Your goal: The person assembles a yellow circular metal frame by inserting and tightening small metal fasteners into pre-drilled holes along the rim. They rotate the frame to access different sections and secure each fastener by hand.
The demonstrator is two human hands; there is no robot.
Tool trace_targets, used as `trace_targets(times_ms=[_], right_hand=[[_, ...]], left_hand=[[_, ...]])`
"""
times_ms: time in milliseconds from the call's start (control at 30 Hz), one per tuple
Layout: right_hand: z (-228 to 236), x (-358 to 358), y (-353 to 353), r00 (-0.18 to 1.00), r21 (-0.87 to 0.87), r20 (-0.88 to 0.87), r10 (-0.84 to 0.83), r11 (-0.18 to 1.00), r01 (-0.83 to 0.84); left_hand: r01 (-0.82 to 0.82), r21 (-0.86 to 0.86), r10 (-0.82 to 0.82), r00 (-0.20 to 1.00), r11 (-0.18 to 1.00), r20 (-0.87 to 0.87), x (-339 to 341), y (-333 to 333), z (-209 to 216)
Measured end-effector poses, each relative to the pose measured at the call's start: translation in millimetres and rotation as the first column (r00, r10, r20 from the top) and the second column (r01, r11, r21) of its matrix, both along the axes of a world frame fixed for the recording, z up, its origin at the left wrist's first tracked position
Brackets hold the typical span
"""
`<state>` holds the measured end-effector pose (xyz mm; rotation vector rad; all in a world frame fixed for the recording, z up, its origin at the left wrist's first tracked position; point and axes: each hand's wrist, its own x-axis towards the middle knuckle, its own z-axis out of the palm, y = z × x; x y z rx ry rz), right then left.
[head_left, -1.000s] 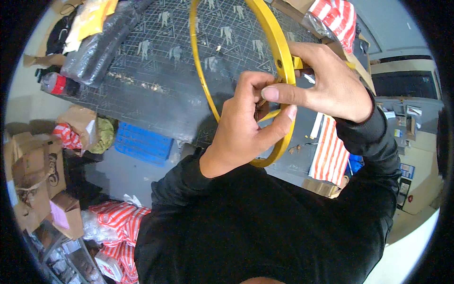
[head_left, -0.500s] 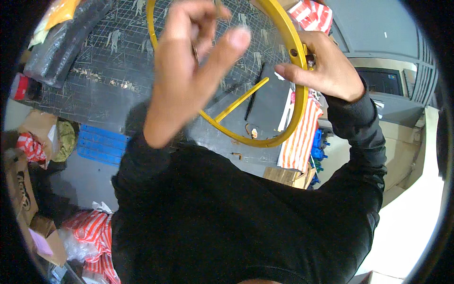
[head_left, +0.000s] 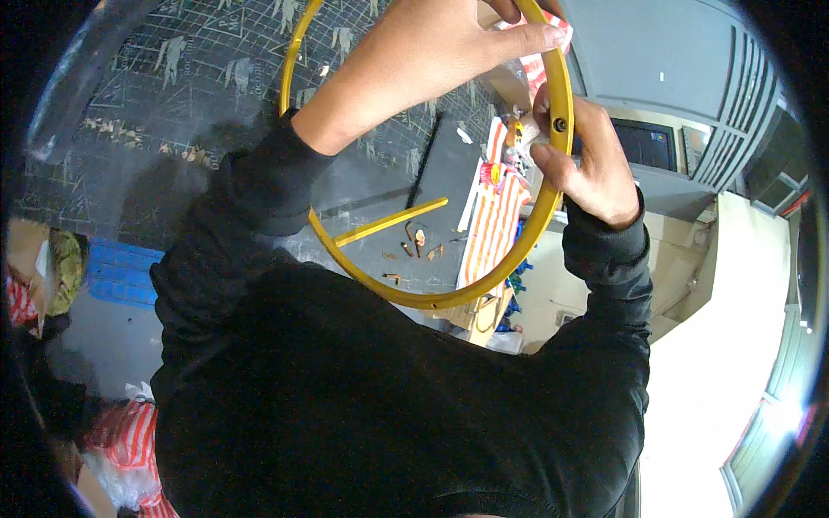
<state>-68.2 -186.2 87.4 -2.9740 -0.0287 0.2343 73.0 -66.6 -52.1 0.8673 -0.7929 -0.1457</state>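
Observation:
A large yellow hoop point(head_left: 496, 278) stands up in front of me over the table. A straight yellow bar point(head_left: 393, 223) juts inward from its lower left. My right hand point(head_left: 591, 160) is closed on the hoop's right side, thumb on the near face just below a dark round hole. Higher on the same side, my left hand point(head_left: 449, 43) reaches across the hoop and pinches the rim, thumb pressed on it. Its other fingers are partly hidden behind the rim, so I cannot see whether they hold anything small.
Several small brownish pieces point(head_left: 420, 237) lie on the dark, printed table top point(head_left: 194, 95). An orange-striped bag point(head_left: 492, 229) hangs at the table's right edge. Down on the left are a blue crate point(head_left: 125, 272) and a red-striped bag point(head_left: 125, 440). Grey cabinets point(head_left: 656, 52) stand at right.
My left hand has moved right from inside the hoop onto its upper right rim. In the picture the hoop sits lower, and my right hand still holds it. The view has shifted.

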Motion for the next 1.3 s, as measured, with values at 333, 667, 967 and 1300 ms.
trace_targets(times_ms=[333, 667, 967, 1300], right_hand=[[1, 14, 7, 0.996, -0.082, 0.064, -0.056, 0.995, 0.062], [-6, 22, -17, 0.940, 0.124, 0.023, -0.339, 0.934, 0.334], [-24, 0, -43, 0.892, 0.216, 0.118, -0.436, 0.888, 0.405], [-28, -14, -46, 0.886, 0.222, 0.155, -0.438, 0.889, 0.401]], left_hand=[[0.056, 0.007, -0.056, 0.998, 0.998, 0.025, 20, 6, -1], [-0.148, 0.180, 0.093, 0.955, 0.972, 0.281, 65, -8, 2], [0.186, 0.025, -0.184, 0.929, 0.982, 0.320, 27, -6, -12], [0.121, 0.097, -0.148, 0.919, 0.988, 0.364, -2, -32, 2]])
